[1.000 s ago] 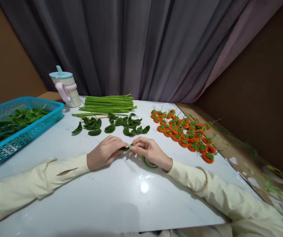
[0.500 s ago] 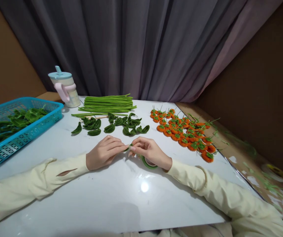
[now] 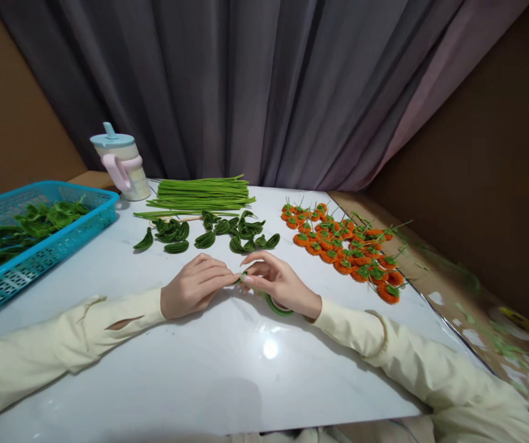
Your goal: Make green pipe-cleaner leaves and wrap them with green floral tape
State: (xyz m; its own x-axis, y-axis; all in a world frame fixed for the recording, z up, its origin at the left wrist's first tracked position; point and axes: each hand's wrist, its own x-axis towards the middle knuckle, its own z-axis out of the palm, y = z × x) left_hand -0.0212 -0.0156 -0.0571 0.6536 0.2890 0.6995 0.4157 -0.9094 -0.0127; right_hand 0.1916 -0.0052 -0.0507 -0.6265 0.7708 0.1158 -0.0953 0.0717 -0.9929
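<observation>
Near the middle of the table, my left hand (image 3: 197,287) has its fingers closed and pinches one end of a small dark green fuzzy piece (image 3: 238,279), mostly covered by the fingertips. My right hand (image 3: 283,284) meets it from the other side, thumb and fingertip on the same piece, with the index finger arched above. Beneath the right palm shows part of a green ring (image 3: 277,307), which looks like a roll of tape. Just beyond the hands lie several dark green curled leaves (image 3: 204,239) of fuzzy chenille.
Bright green chenille stems (image 3: 202,194) lie stacked at the back. Several orange flower-like pieces with green tops (image 3: 329,237) spread over the right side. A blue basket (image 3: 68,237) holding green leaves stands left, beside a lidded cup (image 3: 126,169). Scraps litter the brown surface (image 3: 453,301) at right.
My right index finger has lifted and arched away from the pinch, while the thumb stays by the green piece. My left hand has hardly moved.
</observation>
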